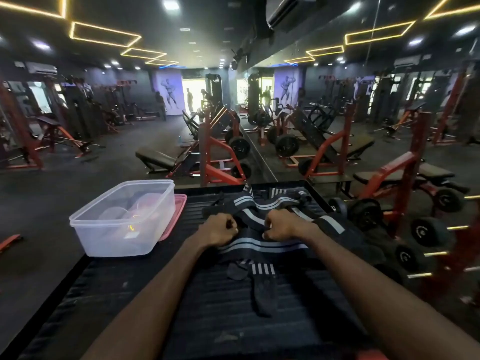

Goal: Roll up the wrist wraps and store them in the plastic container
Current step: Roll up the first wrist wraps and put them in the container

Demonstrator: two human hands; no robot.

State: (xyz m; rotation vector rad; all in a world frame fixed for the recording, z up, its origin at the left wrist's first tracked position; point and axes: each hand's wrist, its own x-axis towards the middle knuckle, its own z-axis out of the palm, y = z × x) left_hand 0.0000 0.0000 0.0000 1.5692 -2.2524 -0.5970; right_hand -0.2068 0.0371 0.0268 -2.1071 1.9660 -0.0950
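On the black ribbed table, straight ahead of me, lies the wrist wrap I am working on: a black band with pale stripes. Its flat stretch runs crosswise, left to right, just on my side of both fists. My left hand and right hand are both curled closed on it, knuckles up, pinching what looks like the started roll between them; I cannot tell how tight the roll is, since my fingers hide it. The hands sit level with each other, neither nearer the band, so I judge the roll's axis runs across me too.

Beyond my hands more striped wraps lie in a loose heap, and one trails off to the right under my forearm. Nearer me a short piece with a striped tab points back toward my body.

The clear plastic container stands open at the table's left edge, well left of my left hand, with a pink lid beneath it. Dumbbells line a rack to the right.
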